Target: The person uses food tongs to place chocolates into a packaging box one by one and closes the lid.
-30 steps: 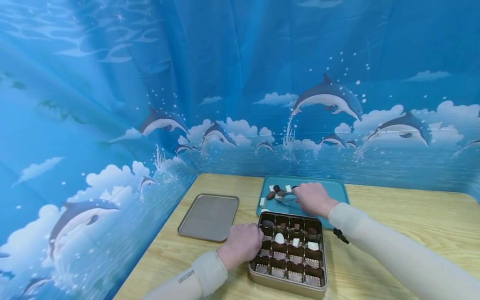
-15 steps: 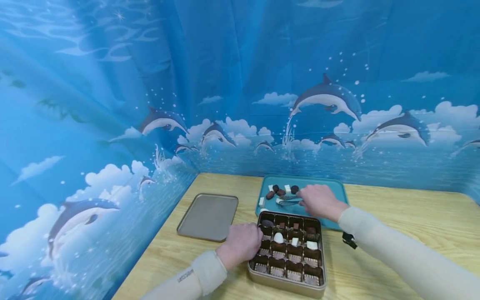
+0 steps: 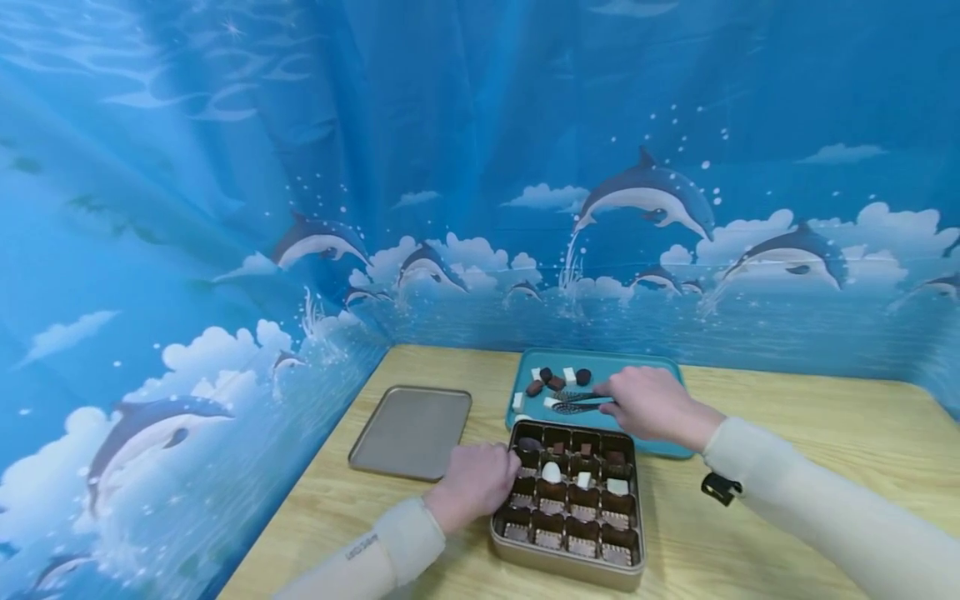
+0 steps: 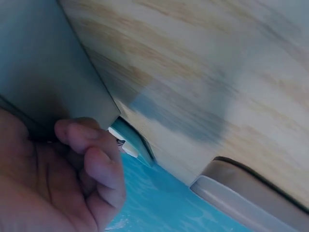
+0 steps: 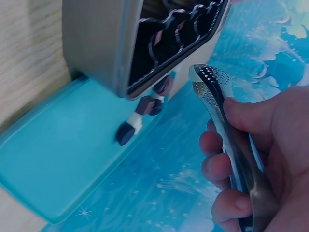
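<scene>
1. Two hands were engaged at once. By the left hand (image 3: 476, 479), the left rim of the compartmented box (image 3: 566, 564) was held with curled fingers, presumably so that the box would be kept from sliding; how the thumb was placed could not be told.

2. Metal tongs (image 5: 241, 159) were gripped by the right hand (image 3: 652, 408), with the thumb laid along one arm and the fingers wrapped round the other side. Such a grip was probably chosen so that the perforated ends could be squeezed by the thumb alone.

3. A white piece (image 3: 551, 402) was seen at those ends, over the teal tray (image 5: 63, 164); whether it was actually nipped could not be told.

4. Loose brown pieces (image 3: 534, 388) and further white ones were spread over the tray's left part. The tray was set directly behind the box, it seems so that the reach between them would be short.

5. Within the box, dark pieces (image 3: 528, 444) were seated along the far row and white pieces (image 3: 551, 472) along the second, apparently sorted by colour.

6. The flat metallic lid (image 3: 411, 432) was laid on the surface (image 3: 825, 408) to the box's left, likely to be kept out of the tongs' path.
</scene>
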Demonstrator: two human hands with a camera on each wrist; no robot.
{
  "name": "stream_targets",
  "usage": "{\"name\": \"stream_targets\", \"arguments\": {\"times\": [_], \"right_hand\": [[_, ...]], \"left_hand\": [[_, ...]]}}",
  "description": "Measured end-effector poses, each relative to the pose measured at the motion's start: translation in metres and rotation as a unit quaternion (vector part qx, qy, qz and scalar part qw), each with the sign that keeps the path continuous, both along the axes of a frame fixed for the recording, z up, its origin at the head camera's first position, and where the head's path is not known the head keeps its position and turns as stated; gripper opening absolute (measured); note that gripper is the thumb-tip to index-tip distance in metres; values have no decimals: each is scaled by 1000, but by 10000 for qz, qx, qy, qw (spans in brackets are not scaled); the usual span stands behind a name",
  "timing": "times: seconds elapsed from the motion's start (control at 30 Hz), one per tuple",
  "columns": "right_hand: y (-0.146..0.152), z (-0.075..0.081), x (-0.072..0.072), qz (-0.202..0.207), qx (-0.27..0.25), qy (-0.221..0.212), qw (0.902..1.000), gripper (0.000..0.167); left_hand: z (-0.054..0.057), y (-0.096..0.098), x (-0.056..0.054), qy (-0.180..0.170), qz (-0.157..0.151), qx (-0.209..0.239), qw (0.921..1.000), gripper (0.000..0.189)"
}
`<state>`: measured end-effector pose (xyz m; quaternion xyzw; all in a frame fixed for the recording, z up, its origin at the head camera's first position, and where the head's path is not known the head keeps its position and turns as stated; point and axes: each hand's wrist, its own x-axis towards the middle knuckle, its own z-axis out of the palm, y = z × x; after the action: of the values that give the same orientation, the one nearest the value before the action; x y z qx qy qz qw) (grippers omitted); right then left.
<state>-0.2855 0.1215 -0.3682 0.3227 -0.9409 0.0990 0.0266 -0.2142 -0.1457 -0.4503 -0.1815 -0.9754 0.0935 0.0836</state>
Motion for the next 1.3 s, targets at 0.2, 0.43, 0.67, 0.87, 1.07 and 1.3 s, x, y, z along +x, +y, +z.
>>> {"name": "stream_targets", "arguments": {"times": [0.2, 0.43, 0.67, 0.87, 1.07, 1.3], "right_hand": [[-2, 14, 20, 294, -30, 111, 9995, 28], [-13, 20, 41, 523, 121, -27, 9986, 25], [-24, 13, 49, 966, 143, 195, 9950, 6], [-30, 10, 55, 1046, 171, -4, 9944, 8], [-32, 6, 56, 977, 51, -218, 9950, 24], [-25, 7, 52, 778, -18, -371, 9963, 35]], "left_hand": [[6, -8, 0, -401, 111, 862, 9954, 39], [4, -11, 3, -398, -18, 979, 9944, 36], [0, -9, 6, 101, -271, 620, 9977, 33], [1, -4, 9, 88, -95, 264, 9996, 29], [0, -2, 9, 202, -60, 30, 9998, 31], [-1, -2, 10, 353, -193, -187, 9990, 28]]}}
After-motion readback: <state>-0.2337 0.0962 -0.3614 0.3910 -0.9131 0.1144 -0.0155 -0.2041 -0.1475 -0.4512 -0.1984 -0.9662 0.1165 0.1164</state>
